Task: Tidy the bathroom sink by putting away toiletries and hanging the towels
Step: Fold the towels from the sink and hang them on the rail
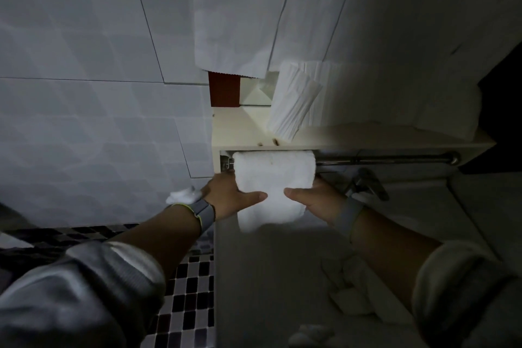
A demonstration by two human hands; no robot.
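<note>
A small white towel [272, 178] hangs folded over the left end of a metal rail [395, 160] under a cream shelf [367, 140]. My left hand [231, 196] grips the towel's left edge, thumb across its front. Gripping the towel's right edge is my right hand [313, 198], its thumb also on the front. The fingers of both hands are hidden behind the cloth. A second crumpled white towel [350, 288] lies in the dim area low on the right, below my right forearm.
A stack of white folded paper [293, 104] leans on the shelf top beside a red-brown box [224, 89]. A chrome tap [367, 183] sits right of my right hand. Grey wall tiles fill the left; a checkered mosaic floor [186, 291] lies below.
</note>
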